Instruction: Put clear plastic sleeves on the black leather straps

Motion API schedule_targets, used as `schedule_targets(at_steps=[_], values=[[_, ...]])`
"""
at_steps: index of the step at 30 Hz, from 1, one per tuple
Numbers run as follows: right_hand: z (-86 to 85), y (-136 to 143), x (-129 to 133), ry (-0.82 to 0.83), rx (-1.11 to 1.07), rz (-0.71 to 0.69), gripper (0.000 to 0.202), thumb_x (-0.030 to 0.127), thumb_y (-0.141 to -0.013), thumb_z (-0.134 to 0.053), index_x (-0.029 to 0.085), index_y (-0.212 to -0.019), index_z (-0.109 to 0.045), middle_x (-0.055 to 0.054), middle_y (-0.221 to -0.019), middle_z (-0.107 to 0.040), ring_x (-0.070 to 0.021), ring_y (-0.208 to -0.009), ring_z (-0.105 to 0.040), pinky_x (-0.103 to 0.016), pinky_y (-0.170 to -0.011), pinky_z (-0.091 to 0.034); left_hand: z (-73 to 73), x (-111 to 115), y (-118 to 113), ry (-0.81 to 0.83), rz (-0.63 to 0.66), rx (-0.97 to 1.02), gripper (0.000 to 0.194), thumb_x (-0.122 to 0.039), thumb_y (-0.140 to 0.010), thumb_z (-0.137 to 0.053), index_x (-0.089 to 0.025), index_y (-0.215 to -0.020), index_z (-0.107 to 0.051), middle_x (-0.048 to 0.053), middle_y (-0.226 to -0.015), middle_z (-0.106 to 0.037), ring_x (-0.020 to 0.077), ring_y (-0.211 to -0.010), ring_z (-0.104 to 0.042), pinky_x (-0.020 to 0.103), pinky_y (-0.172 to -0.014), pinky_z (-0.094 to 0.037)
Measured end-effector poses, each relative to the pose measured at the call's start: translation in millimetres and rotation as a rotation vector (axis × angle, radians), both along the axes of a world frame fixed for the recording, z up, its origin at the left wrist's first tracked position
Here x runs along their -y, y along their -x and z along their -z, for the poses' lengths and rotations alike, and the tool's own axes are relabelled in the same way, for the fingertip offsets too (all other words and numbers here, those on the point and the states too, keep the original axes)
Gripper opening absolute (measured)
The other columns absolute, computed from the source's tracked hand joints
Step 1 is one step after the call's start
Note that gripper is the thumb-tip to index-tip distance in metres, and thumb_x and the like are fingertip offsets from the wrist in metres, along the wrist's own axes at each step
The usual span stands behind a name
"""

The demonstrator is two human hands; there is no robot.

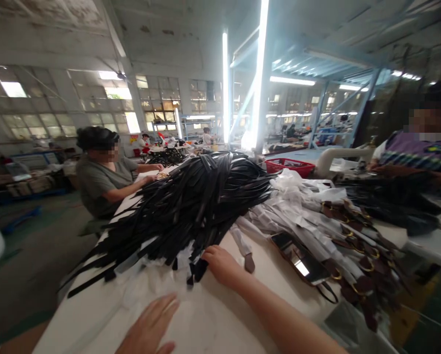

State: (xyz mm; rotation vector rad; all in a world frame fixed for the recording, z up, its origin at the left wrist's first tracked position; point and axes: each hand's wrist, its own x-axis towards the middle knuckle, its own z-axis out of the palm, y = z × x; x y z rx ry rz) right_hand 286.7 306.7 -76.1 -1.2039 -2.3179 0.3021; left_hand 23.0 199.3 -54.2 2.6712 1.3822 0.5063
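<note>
A big heap of long black straps (205,196) covers the middle of the table, their ends fanning toward me. My right hand (222,265) is at the near edge of this heap, its fingers closed on the end of a black strap (199,270). Just left of it, crumpled white wrapping (183,258) lies among the strap ends. My left hand (150,322) is lower and nearer to me, above the pale tabletop (213,319), with its fingers stretched out and nothing in them.
To the right lie brown belts with gold buckles in white wrapping (298,211) and a phone (299,258). A red basket (290,167) stands behind. One person (106,172) sits at the left side; another (420,152) is at a sewing machine (342,160) on the right.
</note>
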Motion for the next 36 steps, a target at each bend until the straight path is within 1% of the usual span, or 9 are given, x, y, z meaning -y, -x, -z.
schedule_targets(at_steps=[3, 6, 8, 10, 13, 17, 20, 26, 36], values=[[10.6, -8, -5, -0.04, -0.061, 0.025, 0.011, 0.012, -0.082, -0.064, 0.015, -0.091, -0.07, -0.01, -0.096, -0.065, -0.0269, -0.1, -0.056, -0.035, -0.088, -0.043, 8.4, -27, -47, 0.155, 0.015, 0.015, 0.068, -0.004, -0.075, -0.058, -0.027, -0.139, -0.048, 0.004, -0.146, -0.05, 0.0283, -0.137, -0.039, 0.047, -0.115, -0.036], [13.2, -17, -4, -0.085, -0.158, 0.024, 0.005, 0.012, -0.083, -0.065, 0.016, -0.082, -0.068, -0.007, -0.088, -0.064, -0.024, -0.094, -0.056, -0.033, -0.086, -0.042, 6.9, -46, -82, 0.227, -0.026, 0.09, 0.047, 0.0, -0.071, -0.056, -0.019, -0.113, -0.067, 0.01, -0.119, -0.066, 0.0301, -0.117, -0.053, 0.048, -0.103, -0.043], [10.3, -22, -3, -0.124, -0.25, 0.048, 0.007, 0.011, -0.087, -0.059, 0.016, -0.087, -0.064, -0.007, -0.09, -0.064, -0.0227, -0.092, -0.056, -0.033, -0.085, -0.042, 2.6, -49, -89, 0.226, -0.047, 0.119, 0.027, -0.001, -0.072, -0.055, -0.017, -0.086, -0.071, 0.009, -0.094, -0.067, 0.0289, -0.1, -0.057, 0.046, -0.09, -0.047], [5.7, -25, 1, -0.175, -0.346, 0.084, 0.01, 0.011, -0.092, -0.051, 0.015, -0.092, -0.06, -0.009, -0.09, -0.063, -0.0229, -0.089, -0.054, -0.034, -0.083, -0.042, -1.4, -47, -86, 0.224, -0.062, 0.171, 0.018, -0.004, -0.074, -0.055, -0.017, -0.071, -0.066, 0.007, -0.083, -0.063, 0.0271, -0.092, -0.056, 0.042, -0.083, -0.046], [-0.3, -27, 10, -0.266, -0.469, 0.099, 0.013, 0.017, -0.096, -0.043, 0.014, -0.097, -0.056, -0.011, -0.089, -0.061, -0.0236, -0.086, -0.053, -0.036, -0.078, -0.042, -1.9, -43, -76, 0.194, -0.108, 0.295, 0.014, -0.015, -0.083, -0.054, -0.018, -0.071, -0.06, 0.006, -0.085, -0.06, 0.0246, -0.09, -0.055, 0.039, -0.083, -0.045], [-4.1, -19, 29, -0.353, -0.539, 0.016, 0.012, 0.023, -0.096, -0.046, 0.017, -0.091, -0.055, -0.005, -0.077, -0.058, -0.0202, -0.074, -0.051, -0.033, -0.069, -0.039, 5.5, -46, -66, 0.141, -0.224, 0.477, 0.025, -0.032, -0.091, -0.047, -0.02, -0.071, -0.053, 0.006, -0.081, -0.058, 0.0241, -0.083, -0.056, 0.037, -0.078, -0.045], [-5.2, -8, 40, -0.342, -0.531, -0.06, 0.008, 0.021, -0.093, -0.05, 0.019, -0.087, -0.055, -0.003, -0.072, -0.056, -0.0185, -0.07, -0.05, -0.031, -0.066, -0.037, 8.7, -51, -60, 0.117, -0.291, 0.582, 0.033, -0.04, -0.092, -0.043, -0.02, -0.069, -0.052, 0.005, -0.077, -0.057, 0.0237, -0.078, -0.057, 0.035, -0.074, -0.044], [-5.7, 3, 45, -0.236, -0.576, -0.035, 0.007, 0.02, -0.092, -0.053, 0.019, -0.086, -0.057, -0.003, -0.07, -0.056, -0.0176, -0.066, -0.049, -0.03, -0.063, -0.037, 4.4, -52, -50, 0.149, -0.309, 0.688, 0.032, -0.041, -0.091, -0.047, -0.019, -0.07, -0.056, 0.003, -0.078, -0.057, 0.0223, -0.08, -0.057, 0.032, -0.075, -0.042], [-3.9, 6, 41, -0.139, -0.543, -0.056, 0.01, 0.023, -0.092, -0.053, 0.019, -0.084, -0.058, -0.002, -0.072, -0.057, -0.0172, -0.068, -0.05, -0.028, -0.064, -0.037, 1.6, -50, -42, 0.205, -0.286, 0.717, 0.027, -0.038, -0.089, -0.053, -0.019, -0.071, -0.058, 0.002, -0.077, -0.057, 0.0212, -0.079, -0.056, 0.03, -0.074, -0.041]])
